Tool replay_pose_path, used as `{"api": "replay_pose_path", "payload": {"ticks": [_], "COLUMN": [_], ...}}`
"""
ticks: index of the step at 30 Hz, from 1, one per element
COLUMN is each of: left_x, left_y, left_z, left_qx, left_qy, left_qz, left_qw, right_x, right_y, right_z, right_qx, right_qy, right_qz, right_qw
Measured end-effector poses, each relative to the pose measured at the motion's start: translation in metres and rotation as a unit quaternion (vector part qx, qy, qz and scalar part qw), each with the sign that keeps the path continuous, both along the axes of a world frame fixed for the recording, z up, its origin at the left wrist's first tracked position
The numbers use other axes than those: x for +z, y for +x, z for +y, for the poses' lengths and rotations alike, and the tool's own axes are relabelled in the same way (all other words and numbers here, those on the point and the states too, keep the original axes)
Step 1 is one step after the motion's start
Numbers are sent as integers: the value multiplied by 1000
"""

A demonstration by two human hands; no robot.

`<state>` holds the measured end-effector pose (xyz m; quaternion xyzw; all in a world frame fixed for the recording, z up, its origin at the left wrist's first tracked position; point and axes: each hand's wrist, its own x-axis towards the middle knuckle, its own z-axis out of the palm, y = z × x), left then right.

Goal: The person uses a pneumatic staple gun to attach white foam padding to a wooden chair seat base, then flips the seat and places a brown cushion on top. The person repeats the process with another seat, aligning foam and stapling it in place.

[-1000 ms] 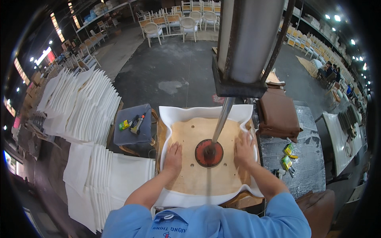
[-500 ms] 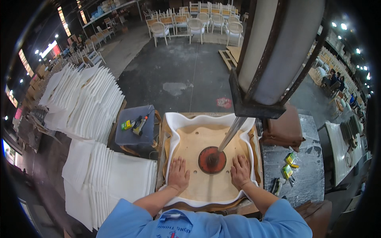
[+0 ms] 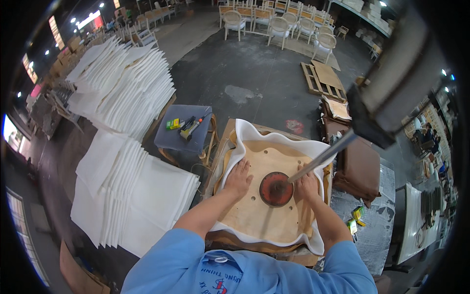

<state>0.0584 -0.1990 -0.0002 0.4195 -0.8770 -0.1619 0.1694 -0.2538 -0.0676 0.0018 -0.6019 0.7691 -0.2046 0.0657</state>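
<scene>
A pale plywood panel (image 3: 245, 215) lies in front of me inside a white foam sheet (image 3: 245, 131), whose wavy edges stand up around it. Brown material (image 3: 259, 246) shows beneath the foam. A red round disc (image 3: 268, 182) on a metal rod (image 3: 327, 153) rests against the panel's middle. My left hand (image 3: 238, 179), open, lies on the panel near its left side by the foam edge. To the right of the disc, my right hand (image 3: 307, 185) is on the panel, open with fingers stretched forward, close to the rod and the right foam edge.
The thick press column (image 3: 396, 88) rises at upper right. White foam sheets (image 3: 161, 196) are piled at left. A blue-topped stool (image 3: 171, 139) holds tools and a small box. Brown cushions (image 3: 360, 169) sit on the right-hand table (image 3: 377, 235). A pallet (image 3: 320, 81) lies beyond.
The view has turned, so the panel and press appear farther right and tilted. Both hands have slid forward along the panel, from slightly nearer than the disc to level with it or beyond.
</scene>
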Motion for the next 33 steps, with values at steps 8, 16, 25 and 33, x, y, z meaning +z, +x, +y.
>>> {"api": "replay_pose_path", "payload": {"ticks": [8,16,25,33], "left_x": [-17,0,-3,57], "left_y": [-9,19,41,123], "left_z": [-13,49,63,102], "left_qx": [-38,-70,-57,168], "left_qy": [-1,47,-36,68], "left_qz": [48,-86,8,162], "left_qw": [998,993,998,970], "right_x": [-44,-13,-11,35], "right_y": [-22,40,68,13], "right_z": [12,86,115,184], "right_qx": [81,-107,-124,-205], "right_qy": [-57,67,6,-142], "right_qz": [144,-15,68,-285], "right_qw": [985,992,990,925]}}
